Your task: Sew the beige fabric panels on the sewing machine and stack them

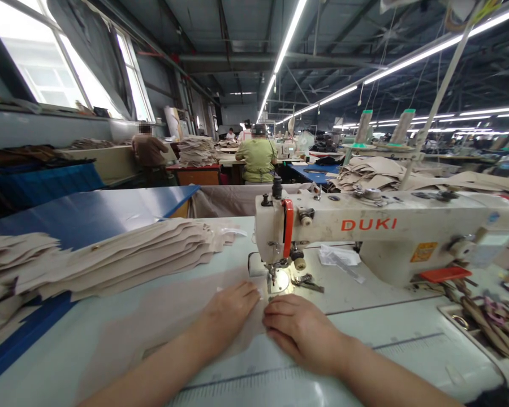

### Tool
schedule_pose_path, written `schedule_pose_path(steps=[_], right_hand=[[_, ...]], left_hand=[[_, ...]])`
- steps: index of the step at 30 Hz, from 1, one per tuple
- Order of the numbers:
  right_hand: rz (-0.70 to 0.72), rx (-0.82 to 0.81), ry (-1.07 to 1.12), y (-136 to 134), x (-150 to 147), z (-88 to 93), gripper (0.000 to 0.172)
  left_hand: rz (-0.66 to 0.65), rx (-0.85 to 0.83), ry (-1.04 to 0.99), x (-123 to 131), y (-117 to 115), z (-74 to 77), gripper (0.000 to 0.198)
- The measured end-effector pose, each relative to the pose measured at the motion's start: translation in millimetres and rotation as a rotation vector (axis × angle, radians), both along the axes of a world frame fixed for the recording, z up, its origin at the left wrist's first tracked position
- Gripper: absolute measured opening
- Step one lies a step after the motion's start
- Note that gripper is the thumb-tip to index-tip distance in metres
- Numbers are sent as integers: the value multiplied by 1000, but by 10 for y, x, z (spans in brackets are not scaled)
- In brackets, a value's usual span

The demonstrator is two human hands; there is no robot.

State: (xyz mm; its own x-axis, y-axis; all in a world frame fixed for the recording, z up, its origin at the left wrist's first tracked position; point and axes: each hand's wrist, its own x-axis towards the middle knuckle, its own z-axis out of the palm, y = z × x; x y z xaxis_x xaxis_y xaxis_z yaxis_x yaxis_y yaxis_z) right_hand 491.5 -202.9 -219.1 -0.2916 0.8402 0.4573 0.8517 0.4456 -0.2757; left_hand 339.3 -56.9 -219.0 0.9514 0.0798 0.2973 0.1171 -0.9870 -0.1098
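Left hand, right hand flat on fabric | sewing machine just beyond

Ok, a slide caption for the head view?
Left hand and right hand press beige fabric at the sewing machine.

Single view: a head-worn camera at the near edge of the bench looks forward and slightly down, close to the sewing machine, with the factory hall stretching away beyond it.
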Motion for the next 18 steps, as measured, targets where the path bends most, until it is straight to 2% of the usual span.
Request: schedule_pose_path(steps=[7, 15, 18], right_hand=[[-11, 21, -3, 11, 9, -32, 20], [-21, 11, -13, 8, 0, -17, 19], [-18, 1, -13, 14, 3, -16, 19]], left_hand=[[5, 42, -27, 42, -74, -86, 21], [-79, 59, -173, 43, -55, -122, 24], [-83, 76, -169, 44, -44, -136, 26]])
